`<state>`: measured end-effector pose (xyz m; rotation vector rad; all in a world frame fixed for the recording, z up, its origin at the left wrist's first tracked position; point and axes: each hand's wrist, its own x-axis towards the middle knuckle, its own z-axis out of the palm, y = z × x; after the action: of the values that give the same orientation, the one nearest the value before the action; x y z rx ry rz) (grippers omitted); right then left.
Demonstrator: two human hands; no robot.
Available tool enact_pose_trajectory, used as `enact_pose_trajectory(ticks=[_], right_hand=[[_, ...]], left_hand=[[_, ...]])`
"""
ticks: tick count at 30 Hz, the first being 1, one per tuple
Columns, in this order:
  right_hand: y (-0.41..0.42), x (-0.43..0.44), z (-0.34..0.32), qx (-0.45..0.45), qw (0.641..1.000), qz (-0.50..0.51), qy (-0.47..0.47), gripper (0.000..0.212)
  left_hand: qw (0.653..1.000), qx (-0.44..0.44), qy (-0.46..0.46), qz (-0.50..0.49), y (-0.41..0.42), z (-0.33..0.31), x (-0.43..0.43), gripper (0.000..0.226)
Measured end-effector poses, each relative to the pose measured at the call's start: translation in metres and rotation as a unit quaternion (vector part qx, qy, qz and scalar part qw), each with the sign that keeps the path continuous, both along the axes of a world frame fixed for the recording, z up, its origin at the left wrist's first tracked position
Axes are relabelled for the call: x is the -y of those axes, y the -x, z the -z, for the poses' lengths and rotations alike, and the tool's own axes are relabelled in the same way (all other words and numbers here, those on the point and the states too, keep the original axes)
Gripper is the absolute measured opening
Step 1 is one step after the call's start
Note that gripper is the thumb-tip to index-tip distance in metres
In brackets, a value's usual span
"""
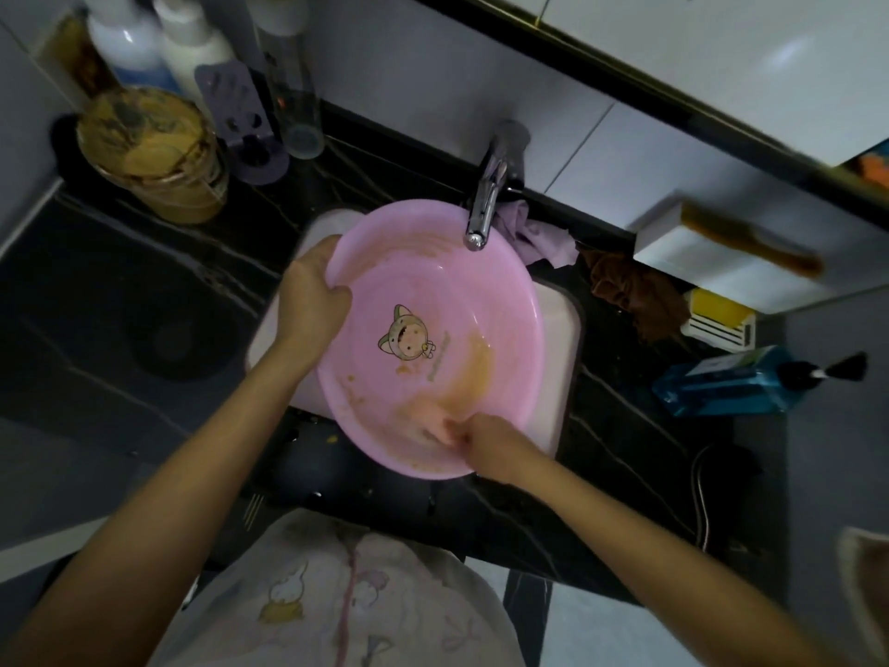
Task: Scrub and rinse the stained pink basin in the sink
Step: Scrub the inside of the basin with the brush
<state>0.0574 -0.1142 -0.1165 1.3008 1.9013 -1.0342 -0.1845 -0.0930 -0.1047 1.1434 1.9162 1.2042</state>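
Gripping the far-left rim of the pink basin (pixel 433 291), the left hand (pixel 312 291) has its fingers curled over the edge and its thumb outside. The basin sits tilted over the white sink (pixel 560 329), between both hands. The right hand (pixel 481 445) reaches over the near rim, fingers on the stained inner wall. It is too blurred to tell whether they are straight or curled. An orange-brown smear (pixel 476 373) runs up the wall just beyond the right hand's fingers. A cartoon sticker (pixel 409 339) is on the bottom, between the hands. The chrome faucet (pixel 486 204) hangs over the far rim, beyond and right of the left hand. A purple cloth (pixel 539 233) lies beside the faucet, and a brown cloth (pixel 630 291) right of that. A blue bottle (pixel 726 382) lies on its side, well right of the right hand. A yellow-stained tub (pixel 158 151) stands beyond and left of the left hand.
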Motion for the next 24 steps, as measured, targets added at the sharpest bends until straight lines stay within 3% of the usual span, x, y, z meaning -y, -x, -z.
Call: enact_pose_trajectory(ticks=[2, 5, 7, 10, 14, 16, 20, 22, 24], right_hand=[[0.028, 0.018, 0.001, -0.091, 0.993, 0.069, 0.016, 0.042], [0.056, 0.009, 0.015, -0.153, 0.982, 0.088, -0.065, 0.032], [0.058, -0.012, 0.03, -0.123, 0.98, 0.104, -0.119, 0.039], [0.041, -0.021, 0.036, -0.075, 0.959, 0.23, -0.146, 0.041], [0.045, 0.028, 0.006, -0.085, 0.989, 0.121, -0.025, 0.036], [0.063, 0.021, 0.004, -0.108, 0.99, 0.071, -0.052, 0.033], [0.057, -0.025, 0.024, -0.061, 0.975, 0.155, -0.144, 0.028], [0.052, -0.009, 0.018, -0.057, 0.975, 0.183, -0.11, 0.026], [0.063, 0.017, 0.004, -0.079, 0.986, 0.136, -0.049, 0.03]], left_hand=[[1.0, -0.003, -0.004, -0.002, 0.0, 0.0, 0.0, 0.06], [1.0, -0.005, -0.007, -0.008, 0.004, 0.002, 0.002, 0.063], [1.0, 0.01, -0.011, -0.017, 0.007, 0.004, 0.004, 0.065], [1.0, 0.015, -0.011, -0.022, 0.007, 0.004, 0.006, 0.063], [0.999, 0.01, -0.013, -0.032, 0.004, 0.001, 0.006, 0.063], [0.999, 0.009, -0.014, -0.029, 0.003, 0.0, 0.004, 0.062], [0.999, 0.022, -0.008, -0.028, 0.003, 0.002, 0.006, 0.06], [0.999, 0.022, -0.005, -0.031, 0.005, 0.004, 0.005, 0.062], [0.999, 0.021, -0.001, -0.039, 0.006, 0.005, 0.004, 0.063]])
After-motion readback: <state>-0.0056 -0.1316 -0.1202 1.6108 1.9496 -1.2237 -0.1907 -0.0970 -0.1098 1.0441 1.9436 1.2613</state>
